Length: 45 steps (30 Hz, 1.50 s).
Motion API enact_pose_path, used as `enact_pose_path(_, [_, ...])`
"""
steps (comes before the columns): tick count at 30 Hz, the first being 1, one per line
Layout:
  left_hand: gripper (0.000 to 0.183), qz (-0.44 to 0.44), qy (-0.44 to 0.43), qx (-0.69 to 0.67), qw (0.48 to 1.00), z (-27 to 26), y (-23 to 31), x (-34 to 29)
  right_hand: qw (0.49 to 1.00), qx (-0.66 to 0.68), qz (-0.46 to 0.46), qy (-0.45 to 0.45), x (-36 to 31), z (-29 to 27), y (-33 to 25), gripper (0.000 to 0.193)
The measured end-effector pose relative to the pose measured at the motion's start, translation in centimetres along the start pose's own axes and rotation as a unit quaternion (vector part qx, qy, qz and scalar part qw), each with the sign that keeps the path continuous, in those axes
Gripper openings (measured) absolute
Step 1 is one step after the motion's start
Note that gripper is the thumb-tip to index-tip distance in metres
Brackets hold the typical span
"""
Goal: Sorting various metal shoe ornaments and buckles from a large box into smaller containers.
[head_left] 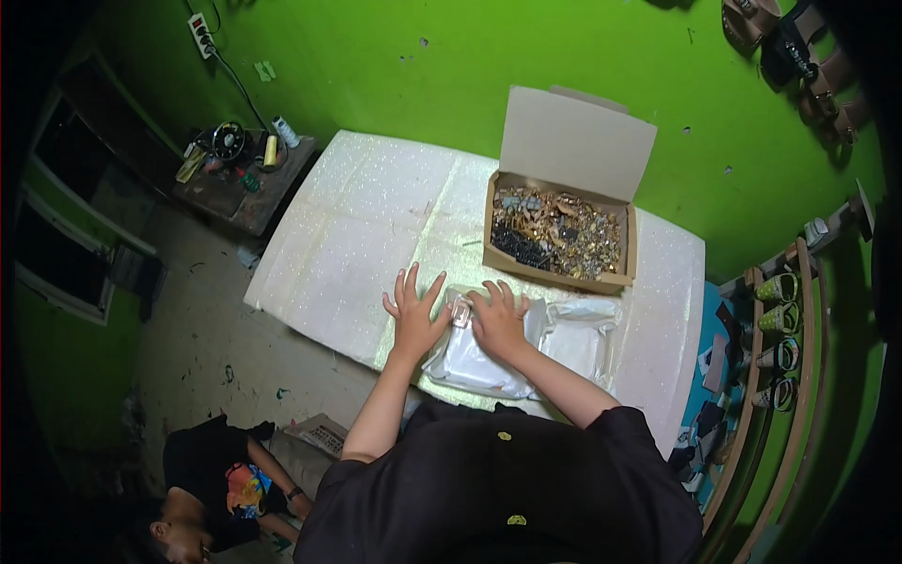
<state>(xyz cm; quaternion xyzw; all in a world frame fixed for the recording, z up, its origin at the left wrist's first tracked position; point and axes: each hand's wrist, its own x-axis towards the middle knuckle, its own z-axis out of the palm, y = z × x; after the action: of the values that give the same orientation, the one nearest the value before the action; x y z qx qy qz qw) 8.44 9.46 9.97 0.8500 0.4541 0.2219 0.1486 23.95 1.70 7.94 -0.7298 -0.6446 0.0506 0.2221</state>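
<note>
A flat white plastic-wrapped bundle [484,365] lies on the table near my body. On its upper part sits a small, shiny square piece [461,312] that looks like a buckle or ornament. My left hand [415,315] is open at the bundle's left edge, fingers spread, with its thumb side close to the shiny piece. Resting over the bundle just right of that piece, my right hand [500,324] has its fingers apart and slightly bent. Whether either hand touches the piece is hard to tell. Another white plastic wrapping [581,350] lies open-looking to the right.
Behind the bundle stands an open cardboard box [564,278] full of small metallic and black pieces. The glittery white table [338,226] spans the middle. A person [221,479] sits low at left. Sandals [778,320] hang on a rack at right; a dark side table [235,202] holds spools.
</note>
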Motion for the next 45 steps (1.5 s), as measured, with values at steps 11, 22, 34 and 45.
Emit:
enact_pose_path(11, [0.057,0.121,-0.098,-0.019,0.988,7.9,7.4,7.5,0.977,-0.137,0.034,0.156,11.6,-4.2,13.0,0.023])
enact_pose_path(22, [0.02,0.125,0.005,0.204,0.971,12.9,6.9,22.7,0.971,-0.166,0.169,0.022,15.9,-1.8,16.7,0.035])
enact_pose_path(34, [0.021,0.139,0.046,0.388,0.91,16.2,5.8,23.9,0.977,-0.115,0.158,0.082,15.7,-1.9,17.1,0.024])
enact_pose_path(45, [0.009,0.12,0.045,0.02,0.992,10.8,6.8,21.7,0.962,-0.079,0.206,0.161,14.7,-3.1,17.6,0.02])
